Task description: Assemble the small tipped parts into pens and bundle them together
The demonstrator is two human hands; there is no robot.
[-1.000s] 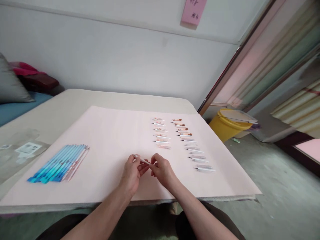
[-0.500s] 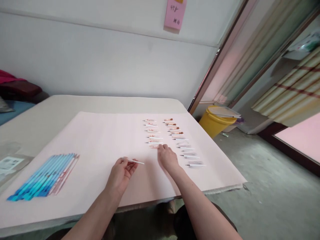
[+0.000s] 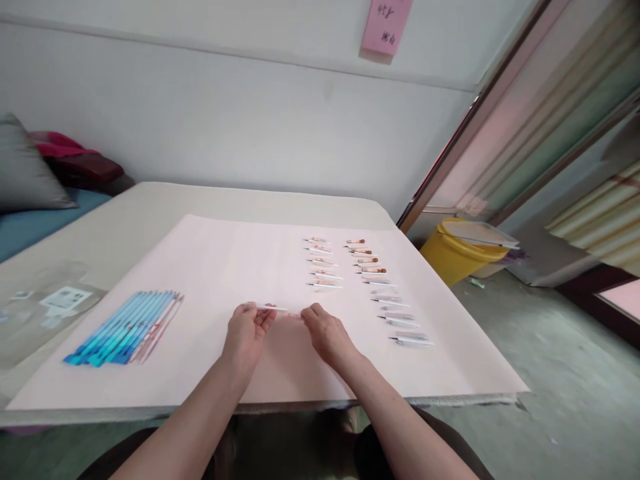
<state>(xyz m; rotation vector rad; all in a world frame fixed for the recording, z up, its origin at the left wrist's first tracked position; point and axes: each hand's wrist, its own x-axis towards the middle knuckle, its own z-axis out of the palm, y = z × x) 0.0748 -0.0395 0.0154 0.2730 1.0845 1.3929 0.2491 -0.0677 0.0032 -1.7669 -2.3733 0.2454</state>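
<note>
My left hand pinches one end of a thin white pen refill just above the pink sheet. My right hand is closed at the refill's other end, fingertips meeting it with a small clear-pink piece between them. Both hands hover near the sheet's front middle. Two rows of small pen parts lie beyond my right hand: a left row and a longer right row. A bundle of blue pens lies at the sheet's left.
The table carries a clear plastic bag with a label at its left edge. A yellow bucket stands on the floor to the right. Cushions lie at far left. A pink note hangs on the wall.
My right hand reached out to the left row of parts half a second ago and has come back to meet my left hand at the refill's tip.
</note>
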